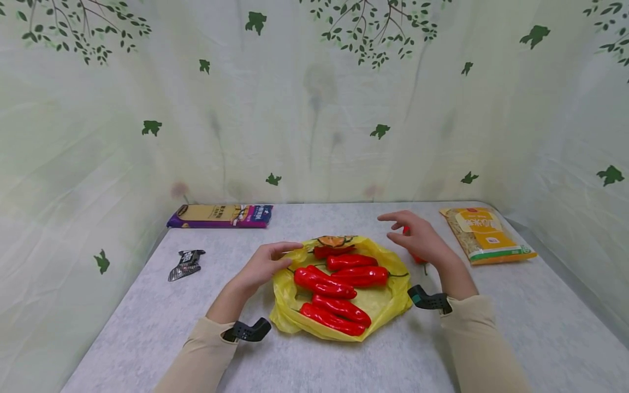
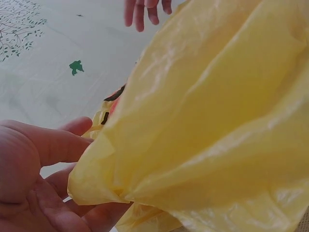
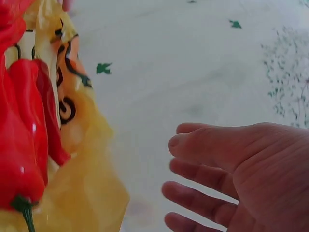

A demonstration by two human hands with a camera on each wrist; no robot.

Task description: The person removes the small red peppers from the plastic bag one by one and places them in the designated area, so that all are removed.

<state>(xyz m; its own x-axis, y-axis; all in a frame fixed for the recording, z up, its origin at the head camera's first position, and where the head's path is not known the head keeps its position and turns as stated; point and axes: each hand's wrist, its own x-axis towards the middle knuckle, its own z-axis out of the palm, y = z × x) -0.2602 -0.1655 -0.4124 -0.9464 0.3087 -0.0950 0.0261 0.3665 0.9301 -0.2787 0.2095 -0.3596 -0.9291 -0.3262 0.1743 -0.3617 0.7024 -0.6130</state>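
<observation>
A yellow plastic bag (image 1: pixel 388 311) lies on the table with its mouth wide apart, several glossy red peppers (image 1: pixel 363 276) inside. At its left rim, my left hand (image 1: pixel 262 266) holds the plastic between thumb and fingers; the left wrist view shows the bag's edge (image 2: pixel 101 188) there, the fingertips partly hidden. My right hand (image 1: pixel 415 234) hovers to the right of the bag, fingers apart and bent slightly, holding nothing. Another red pepper (image 1: pixel 419 260) lies on the table under that hand, mostly covered by it. Green stems show on some peppers (image 3: pixel 24 169).
A purple and tan long packet (image 1: pixel 218 216) lies at the back left. Nearer, a small black wrapper (image 1: pixel 187 264) sits on the left side. An orange and clear bag of grain (image 1: pixel 486 234) lies at the back right. Hanging pale sheets printed with leaves (image 1: pixel 314 109) enclose the table.
</observation>
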